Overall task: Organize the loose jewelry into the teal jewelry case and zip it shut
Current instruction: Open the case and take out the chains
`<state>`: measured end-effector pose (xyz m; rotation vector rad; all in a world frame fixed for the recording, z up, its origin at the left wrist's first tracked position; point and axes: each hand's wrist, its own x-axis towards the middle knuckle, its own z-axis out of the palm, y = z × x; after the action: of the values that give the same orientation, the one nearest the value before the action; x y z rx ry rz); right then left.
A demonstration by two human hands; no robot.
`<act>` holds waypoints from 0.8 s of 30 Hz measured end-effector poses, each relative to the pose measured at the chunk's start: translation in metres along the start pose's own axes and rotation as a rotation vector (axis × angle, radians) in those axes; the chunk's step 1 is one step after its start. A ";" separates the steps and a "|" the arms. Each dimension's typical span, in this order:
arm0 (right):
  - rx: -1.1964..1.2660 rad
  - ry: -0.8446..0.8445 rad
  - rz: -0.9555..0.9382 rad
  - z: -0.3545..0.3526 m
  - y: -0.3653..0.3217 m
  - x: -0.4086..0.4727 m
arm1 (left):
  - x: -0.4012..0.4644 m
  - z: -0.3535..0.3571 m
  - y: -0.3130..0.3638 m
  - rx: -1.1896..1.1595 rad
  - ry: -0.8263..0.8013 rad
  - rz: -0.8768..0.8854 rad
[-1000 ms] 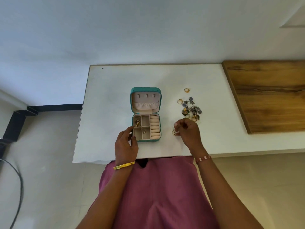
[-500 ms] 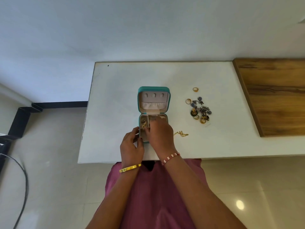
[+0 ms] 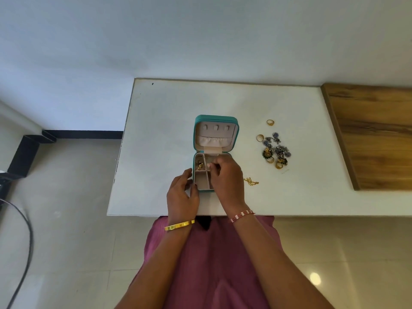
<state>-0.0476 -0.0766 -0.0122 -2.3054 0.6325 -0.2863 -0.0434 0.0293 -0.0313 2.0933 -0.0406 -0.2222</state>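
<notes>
The teal jewelry case [image 3: 215,118] lies open on the white table [image 3: 160,121], lid tilted back, its beige compartments showing. A few gold pieces [image 3: 199,165] lie in its upper left compartment. My left hand [image 3: 181,192] grips the case's near left corner. Over the compartments hovers my right hand [image 3: 227,177], fingertips pinched together above the middle section; the small piece they pinch is hidden. Loose jewelry lies to the right: a gold chain [image 3: 251,181], a pile of flower earrings and rings [image 3: 276,153], and two gold rings [image 3: 270,122] [image 3: 259,137].
A wooden board [image 3: 374,134] covers the table's right end. The table's near edge runs just below my wrists. A black cable [image 3: 24,253] curves across the tiled floor at the left.
My right hand left the table beside the pile and came over the case's compartments. The gold chain now lies uncovered on the table. My left hand stayed on the case.
</notes>
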 end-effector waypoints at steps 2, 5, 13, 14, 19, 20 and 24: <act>0.189 0.028 0.089 -0.008 -0.004 0.004 | 0.000 -0.001 0.002 0.011 0.008 0.026; 0.525 -0.012 0.204 -0.024 -0.012 0.009 | -0.002 -0.002 0.012 0.074 0.040 0.113; 1.071 -0.120 0.150 -0.081 -0.043 0.009 | 0.004 0.004 0.057 0.019 -0.060 0.245; 1.110 -0.118 0.134 -0.087 -0.045 0.009 | 0.006 0.005 0.061 -0.003 -0.072 0.236; 1.287 -0.067 0.101 -0.116 -0.045 0.008 | 0.005 0.009 0.080 -0.130 -0.240 0.167; 1.327 -0.046 0.100 -0.121 -0.042 0.008 | 0.003 0.009 0.083 -0.149 -0.259 0.163; 1.370 0.025 0.130 -0.138 -0.025 0.005 | -0.002 0.012 0.079 -0.264 -0.303 0.081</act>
<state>-0.0856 -0.1447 0.1041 -0.9437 0.3736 -0.4842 -0.0426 -0.0207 0.0307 1.7767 -0.2629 -0.4685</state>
